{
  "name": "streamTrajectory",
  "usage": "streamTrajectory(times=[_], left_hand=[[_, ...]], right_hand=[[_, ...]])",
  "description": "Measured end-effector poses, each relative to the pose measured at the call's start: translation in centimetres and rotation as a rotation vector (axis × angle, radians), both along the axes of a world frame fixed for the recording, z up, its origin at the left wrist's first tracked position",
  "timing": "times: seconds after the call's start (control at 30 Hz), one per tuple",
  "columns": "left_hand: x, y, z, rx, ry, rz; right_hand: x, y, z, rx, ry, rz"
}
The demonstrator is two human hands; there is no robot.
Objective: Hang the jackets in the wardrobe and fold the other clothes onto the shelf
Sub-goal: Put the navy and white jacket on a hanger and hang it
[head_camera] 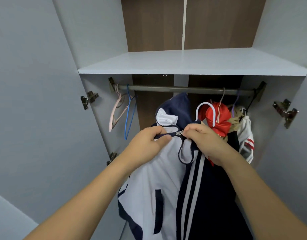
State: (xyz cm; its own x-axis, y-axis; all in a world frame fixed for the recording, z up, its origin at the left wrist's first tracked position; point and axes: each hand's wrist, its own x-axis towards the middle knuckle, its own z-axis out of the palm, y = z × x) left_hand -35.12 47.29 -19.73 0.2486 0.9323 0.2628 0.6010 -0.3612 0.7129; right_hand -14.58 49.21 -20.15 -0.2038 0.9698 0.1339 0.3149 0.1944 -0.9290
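The wardrobe (pixel 90 49) stands open, its pale shelf (pixel 192 63) bare in view and running wide across the top, the dark rail (pixel 184 89) just beneath it. Down the middle hangs the big piece of the moment: a white and navy zip jacket (pixel 158 179), collar up near the rail, body dropping toward the near edge of the view. It's on a hanger, I judge, with a white hook (pixel 205 110) rising just right of the collar and not over the rail, so this one is not hung yet.

To its right, a red garment (pixel 218 118) and a grey-white striped top (pixel 247 135) hang off the rail already, bunched close at the far right end. Far left, two spare hangers wait: a pink hanger (pixel 117 111) and a thin blue wire hanger (pixel 130 116), touching.

Now the hands. The left hand (pixel 147 142) grips the jacket's left front edge, fingers curled round the navy zip tape, holding it taut. The right hand (pixel 203 141) pinches at the small metal zip slider (pixel 179 133), fingertips pressed together on it. Looks like zipping up, so the jacket won't slide off the hanger. The slider sits just below the collar, so little track is left.
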Motion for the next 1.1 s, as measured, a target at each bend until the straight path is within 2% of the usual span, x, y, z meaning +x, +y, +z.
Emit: streamTrajectory(times=[0.1,0.23,0.33,0.4,0.53,0.63,0.77,0.83,0.93,1.0,1.03,1.1], left_hand=[[-0.2,-0.3,0.2,0.019,0.037,-0.012],[-3.2,-0.4,1.0,-0.199,-0.062,-0.019],[-5.1,-0.2,1.3,-0.334,0.115,-0.011],[-3.8,0.1,0.8,-0.314,0.246,0.013],[1.1,0.1,-0.5,-0.151,0.208,-0.004],[0.5,-0.1,-1.0,-0.086,0.284,-0.005],[-2.0,-0.6,-1.1,-0.198,0.399,-0.092],[-2.2,-0.5,-1.0,-0.291,0.350,-0.113],[-2.4,0.0,-0.8,-0.401,0.136,-0.161],[-3.0,1.1,-0.6,-0.283,0.014,-0.115],[-3.3,2.0,-0.5,-0.167,0.024,-0.026],[-3.3,3.9,0.0,0.041,0.199,0.093]], right_hand=[[0.1,0.4,-0.5,0.014,0.062,-0.073],[1.5,1.2,-0.8,0.066,0.167,-0.224],[1.9,1.6,-0.7,0.062,0.238,-0.260],[0.5,1.7,-0.3,0.061,0.213,-0.200],[-2.6,1.0,-0.1,0.170,0.069,-0.117],[-2.1,0.9,-0.6,0.228,0.023,-0.184],[-1.5,0.5,-1.4,0.262,-0.041,-0.204],[-2.0,0.1,-1.6,0.269,-0.013,-0.221],[-1.9,-0.3,-1.1,0.238,0.049,-0.208],[-1.3,-0.7,-0.6,0.199,0.072,-0.134],[-1.1,-1.0,-0.3,0.197,0.075,-0.092],[-1.0,-1.7,0.2,0.207,0.046,-0.019]])
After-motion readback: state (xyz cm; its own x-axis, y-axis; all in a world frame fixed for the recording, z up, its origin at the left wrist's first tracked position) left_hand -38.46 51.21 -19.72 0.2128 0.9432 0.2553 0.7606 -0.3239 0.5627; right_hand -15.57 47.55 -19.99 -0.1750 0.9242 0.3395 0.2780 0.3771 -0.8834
